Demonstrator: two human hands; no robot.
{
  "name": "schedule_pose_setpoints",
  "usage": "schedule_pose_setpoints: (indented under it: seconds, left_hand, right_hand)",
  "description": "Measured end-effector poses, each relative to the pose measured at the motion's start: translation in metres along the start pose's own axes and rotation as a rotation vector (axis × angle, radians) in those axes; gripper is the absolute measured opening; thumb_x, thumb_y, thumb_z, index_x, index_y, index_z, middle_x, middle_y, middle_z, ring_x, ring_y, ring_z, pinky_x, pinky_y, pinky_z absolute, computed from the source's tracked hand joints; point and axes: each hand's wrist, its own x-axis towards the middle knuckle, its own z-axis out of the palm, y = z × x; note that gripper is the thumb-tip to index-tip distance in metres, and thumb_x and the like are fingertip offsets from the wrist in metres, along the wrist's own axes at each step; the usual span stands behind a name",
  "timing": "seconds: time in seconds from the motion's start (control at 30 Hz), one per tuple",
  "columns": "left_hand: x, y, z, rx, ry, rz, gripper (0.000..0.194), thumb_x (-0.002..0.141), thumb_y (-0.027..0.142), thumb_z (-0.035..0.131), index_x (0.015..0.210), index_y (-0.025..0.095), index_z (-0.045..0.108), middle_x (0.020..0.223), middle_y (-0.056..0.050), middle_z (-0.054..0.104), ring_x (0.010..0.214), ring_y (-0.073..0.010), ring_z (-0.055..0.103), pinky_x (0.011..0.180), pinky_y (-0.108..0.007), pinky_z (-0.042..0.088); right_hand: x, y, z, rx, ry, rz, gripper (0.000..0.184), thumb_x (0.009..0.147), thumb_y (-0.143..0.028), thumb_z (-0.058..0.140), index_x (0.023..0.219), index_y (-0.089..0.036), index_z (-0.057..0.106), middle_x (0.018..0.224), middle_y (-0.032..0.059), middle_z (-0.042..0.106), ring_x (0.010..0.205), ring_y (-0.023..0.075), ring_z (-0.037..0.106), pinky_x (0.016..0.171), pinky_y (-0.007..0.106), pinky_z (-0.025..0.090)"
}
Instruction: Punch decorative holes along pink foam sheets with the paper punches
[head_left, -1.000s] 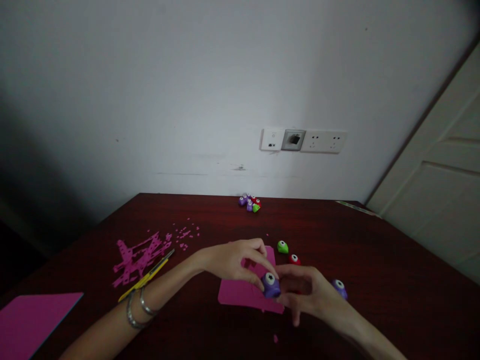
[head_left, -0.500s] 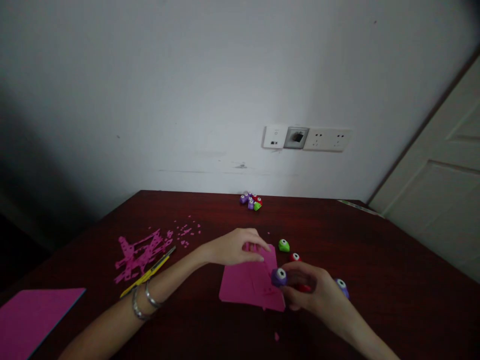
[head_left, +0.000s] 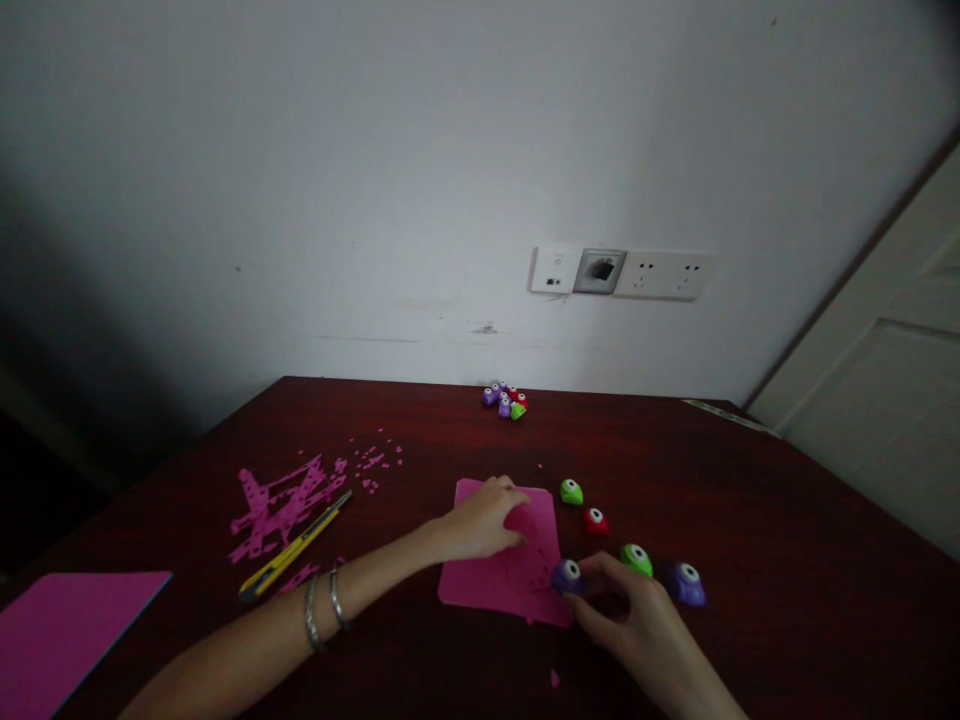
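Note:
A pink sheet of paper (head_left: 480, 582) with rounded corners lies in front of me, small cut marks and bits on its right part. My left hand (head_left: 487, 520) rests over its middle, thumb and fingers apart, holding nothing. Between thumb and fingers, my right hand (head_left: 626, 600) grips a purple craft punch (head_left: 567, 577) at the sheet's lower right edge. Close to that hand stand a green craft punch (head_left: 637, 559) and another purple punch (head_left: 687, 584). Farther back are a red punch (head_left: 596, 521) and a second green punch (head_left: 571, 492).
Pink paper scraps (head_left: 281, 510) and tiny punched bits (head_left: 373, 460) lie at left, beside a yellow utility knife (head_left: 296, 550). A larger pink sheet (head_left: 67, 630) is at the near left. More punches (head_left: 505, 400) cluster near the wall, below the sockets (head_left: 664, 275).
My right hand has moved the purple punch down to the sheet's right edge, uncovering the red and green punches. My left hand has shifted slightly down and left on the sheet.

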Motion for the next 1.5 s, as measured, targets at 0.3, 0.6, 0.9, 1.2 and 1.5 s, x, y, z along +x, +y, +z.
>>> schedule_pose_setpoints:
  seconds: [0.3,0.6,0.9,1.2,1.5]
  left_hand:
    - [0.004,-0.002,0.005,-0.081,-0.054,0.009,0.047,0.070,0.019,0.065,0.116,0.019,0.054,0.102,-0.006,0.051,0.095,-0.0187,0.049,0.085,-0.031,0.040]
    - [0.007,-0.004,0.003,-0.112,-0.029,-0.078,0.055,0.065,0.022,0.068,0.118,0.016,0.051,0.092,-0.005,0.058,0.081,-0.0172,0.054,0.071,-0.028,0.043]
    - [0.004,-0.009,-0.017,-0.062,-0.132,-0.124,0.047,0.060,0.025,0.071,0.104,0.017,0.058,0.086,-0.003,0.063,0.071,-0.0158,0.056,0.060,-0.024,0.041]
    - [0.006,-0.010,-0.007,-0.044,-0.062,-0.096,0.008,0.063,0.019,0.065,0.069,0.016,0.060,0.054,0.005,0.049,0.050,-0.0085,0.042,0.049,-0.021,0.027]
    - [0.012,-0.030,-0.041,-0.616,-0.162,-0.183,0.024,0.060,0.034,0.072,0.069,0.012,0.065,0.062,0.000,0.063,0.058,-0.0105,0.054,0.056,-0.023,0.039]
  right_hand:
    - [-0.002,-0.007,-0.003,-0.082,-0.006,-0.029,0.011,0.073,-0.028,0.058,0.078,-0.021,0.064,0.069,0.0003,0.063,0.063,0.0155,0.059,0.059,0.024,0.046]
    - [-0.005,-0.001,0.002,-0.117,0.010,-0.068,0.012,0.071,-0.023,0.058,0.080,-0.019,0.065,0.073,0.0024,0.063,0.066,0.0166,0.059,0.060,0.025,0.046]
    - [-0.007,0.004,0.009,-0.094,0.002,-0.101,0.015,0.072,-0.020,0.055,0.083,-0.019,0.065,0.077,0.0041,0.063,0.071,0.0184,0.060,0.066,0.027,0.048]
    - [-0.006,0.011,0.016,-0.092,0.024,-0.083,0.017,0.069,-0.021,0.054,0.082,-0.019,0.066,0.079,0.0041,0.064,0.070,0.0175,0.060,0.058,0.025,0.048]
    - [-0.006,0.005,0.016,0.042,0.009,0.026,0.018,0.067,-0.025,0.059,0.082,-0.019,0.067,0.073,0.0035,0.069,0.068,0.0190,0.064,0.061,0.026,0.050]
